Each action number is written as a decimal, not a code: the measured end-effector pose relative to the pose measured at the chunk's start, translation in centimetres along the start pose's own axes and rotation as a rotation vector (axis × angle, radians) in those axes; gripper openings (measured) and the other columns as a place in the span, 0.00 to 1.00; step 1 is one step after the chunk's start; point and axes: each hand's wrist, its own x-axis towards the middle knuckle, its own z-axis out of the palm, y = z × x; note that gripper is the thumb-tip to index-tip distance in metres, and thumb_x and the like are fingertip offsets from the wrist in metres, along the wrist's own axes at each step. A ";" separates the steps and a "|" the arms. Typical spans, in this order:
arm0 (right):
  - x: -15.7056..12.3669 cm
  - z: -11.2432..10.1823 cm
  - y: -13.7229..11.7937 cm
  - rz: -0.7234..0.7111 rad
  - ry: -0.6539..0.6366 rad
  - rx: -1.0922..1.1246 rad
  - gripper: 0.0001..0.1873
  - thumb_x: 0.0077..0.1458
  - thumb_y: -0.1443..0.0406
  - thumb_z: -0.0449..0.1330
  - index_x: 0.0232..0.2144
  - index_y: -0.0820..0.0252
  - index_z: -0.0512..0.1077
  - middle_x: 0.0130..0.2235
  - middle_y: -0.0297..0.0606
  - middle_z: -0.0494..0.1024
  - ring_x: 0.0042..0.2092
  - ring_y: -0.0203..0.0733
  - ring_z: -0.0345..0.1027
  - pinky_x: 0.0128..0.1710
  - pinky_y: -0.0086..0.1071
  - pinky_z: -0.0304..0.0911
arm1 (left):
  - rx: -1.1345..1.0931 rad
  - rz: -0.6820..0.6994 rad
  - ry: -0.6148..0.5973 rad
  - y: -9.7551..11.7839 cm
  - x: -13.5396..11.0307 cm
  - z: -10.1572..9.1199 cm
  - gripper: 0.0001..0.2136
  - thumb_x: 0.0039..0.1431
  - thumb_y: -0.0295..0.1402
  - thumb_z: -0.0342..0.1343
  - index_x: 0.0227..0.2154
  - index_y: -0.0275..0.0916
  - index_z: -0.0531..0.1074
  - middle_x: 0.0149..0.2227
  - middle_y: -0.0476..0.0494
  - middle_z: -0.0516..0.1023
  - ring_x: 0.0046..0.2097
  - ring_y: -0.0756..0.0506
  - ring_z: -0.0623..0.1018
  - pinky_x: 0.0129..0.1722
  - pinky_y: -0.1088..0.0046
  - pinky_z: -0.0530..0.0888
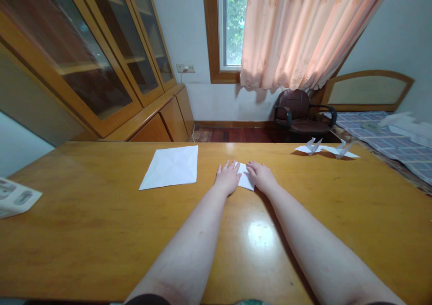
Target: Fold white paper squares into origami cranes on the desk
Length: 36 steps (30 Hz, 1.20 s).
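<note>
A small folded piece of white paper (pixel 245 179) lies flat on the wooden table (pixel 101 242), between my two hands. My left hand (pixel 227 178) rests on its left side with the fingers spread. On the paper's right edge lies my right hand (pixel 262 176), its fingers stretched forward and partly over the sheet. Both hands cover parts of the paper, so its full outline is hidden. To the left is a larger square sheet of white paper (pixel 172 166) with crease lines. Two folded paper cranes (pixel 311 147) stand at the table's far right.
A printed paper (pixel 18 198) lies at the table's left edge. Beyond the table are a glass-door cabinet (pixel 135 102), a brown armchair (pixel 297 111), a curtained window (pixel 232 26) and a bed (pixel 381 125) on the right.
</note>
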 end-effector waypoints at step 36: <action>-0.3 -0.5 0.2 -0.104 -0.156 -0.104 0.56 0.37 0.38 0.61 0.63 0.57 0.52 0.66 0.51 0.48 0.66 0.59 0.37 0.61 0.56 0.30 | 0.006 -0.315 0.141 -0.4 0.3 -0.4 0.23 0.62 0.42 0.44 0.57 0.42 0.63 0.63 0.37 0.58 0.65 0.34 0.52 0.61 0.48 0.50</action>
